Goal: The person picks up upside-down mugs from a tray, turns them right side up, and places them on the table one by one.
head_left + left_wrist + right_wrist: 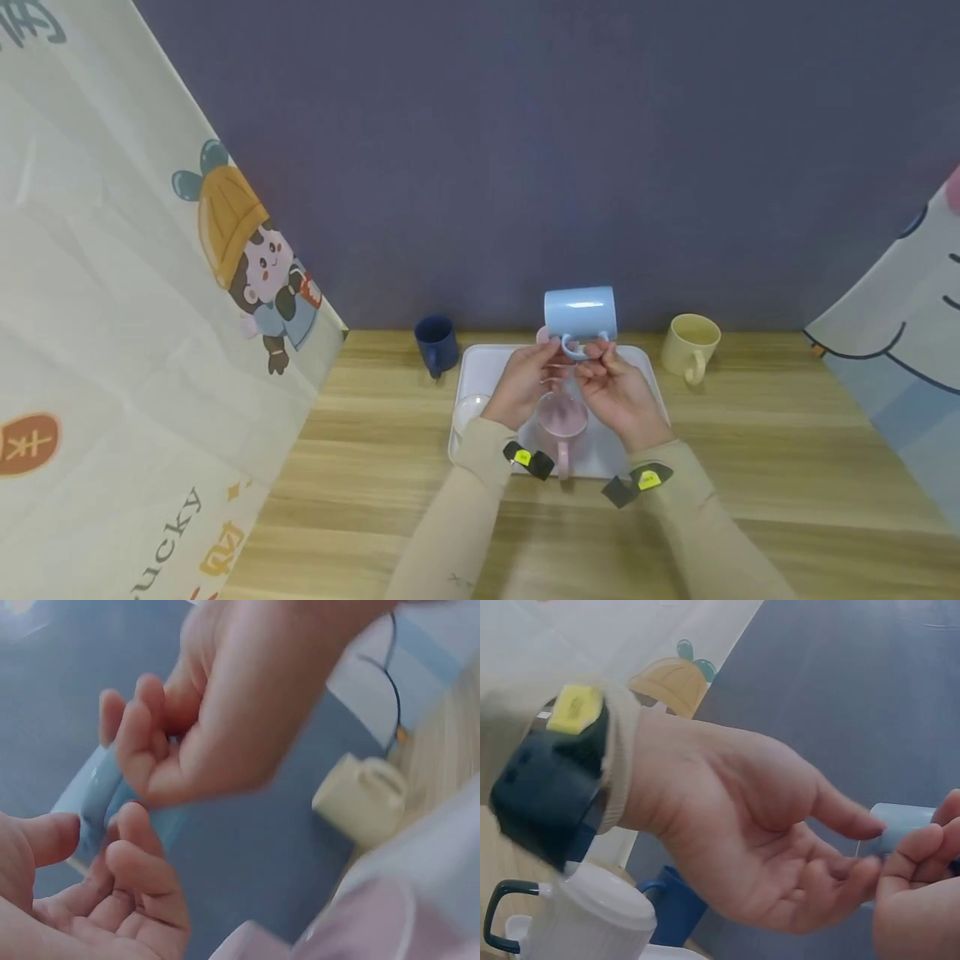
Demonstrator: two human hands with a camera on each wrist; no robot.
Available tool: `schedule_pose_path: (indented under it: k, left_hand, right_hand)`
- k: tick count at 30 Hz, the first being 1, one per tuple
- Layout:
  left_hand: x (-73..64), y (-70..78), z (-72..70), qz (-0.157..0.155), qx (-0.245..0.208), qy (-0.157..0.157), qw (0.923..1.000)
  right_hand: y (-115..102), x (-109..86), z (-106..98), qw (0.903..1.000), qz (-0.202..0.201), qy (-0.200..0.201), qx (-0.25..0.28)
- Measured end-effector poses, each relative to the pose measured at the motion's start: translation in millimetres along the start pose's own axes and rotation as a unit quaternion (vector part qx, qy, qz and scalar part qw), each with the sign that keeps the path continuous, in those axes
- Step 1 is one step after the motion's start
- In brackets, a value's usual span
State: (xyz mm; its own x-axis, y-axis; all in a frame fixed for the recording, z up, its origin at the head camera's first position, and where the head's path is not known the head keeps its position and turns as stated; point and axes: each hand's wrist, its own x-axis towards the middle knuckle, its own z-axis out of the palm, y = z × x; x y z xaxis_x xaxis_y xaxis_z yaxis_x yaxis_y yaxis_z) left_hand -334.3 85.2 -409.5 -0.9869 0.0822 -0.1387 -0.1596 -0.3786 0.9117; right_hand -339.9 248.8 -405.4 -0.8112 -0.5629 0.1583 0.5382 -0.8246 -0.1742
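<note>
A light blue mug [581,310] is held up in the air on its side, its handle turned toward me. My left hand [525,379] pinches one end of the handle between thumb and fingers. At the handle's other end, my right hand [618,390] grips with curled fingers, which hide part of it in the left wrist view. Below the hands, a pink mug [562,419] stands on a white tray [600,465]. A white mug [592,919] with a dark handle is partly behind my left wrist in the head view.
A dark blue mug [437,340] stands on the wooden table [360,500] left of the tray, and a yellow mug [688,343] to its right. Something pink [542,335] shows behind the left hand. A dark wall [480,167] rises at the back, with printed cloths on both sides.
</note>
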Motion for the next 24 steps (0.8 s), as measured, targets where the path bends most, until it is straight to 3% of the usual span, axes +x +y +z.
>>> schedule_pose_path:
  k: [5, 9, 13, 18, 21, 23, 24]
  left_hand:
    - [-1.6, -0.6, 1.7, -0.031, -0.116, -0.027, 0.9924]
    - [-3.1, -1.2, 0.5, -0.045, -0.174, -0.06, 0.9818]
    - [-4.5, -2.7, -1.5, -0.047, -0.19, -0.087, 0.9768]
    - [-5.5, -4.2, -4.2, -0.037, -0.194, -0.095, 0.9756]
    - [-6.7, -4.0, -5.9, -0.023, -0.192, -0.09, 0.9769]
    - [-7.7, -2.8, -6.7, -0.015, -0.186, -0.088, 0.9784]
    - [-8.3, -2.0, -7.3, -0.01, -0.183, -0.088, 0.9792]
  right_hand:
    - [5, 1.0, -3, 0.9999, 0.002, 0.005, -0.014]
    - [7, 0.3, -6, 0.999, 0.005, 0.005, -0.043]
    - [7, -1.7, -9, 0.9986, 0.024, -0.019, -0.044]
    - [3, -3.0, -10, 0.9964, 0.056, -0.033, -0.055]
    - [-2, -4.4, -8, 0.9903, 0.072, -0.01, -0.119]
    - [-6, -5.8, -6, 0.9783, 0.078, 0.019, -0.191]
    - [-8, -6.5, -6, 0.9677, 0.079, 0.037, -0.237]
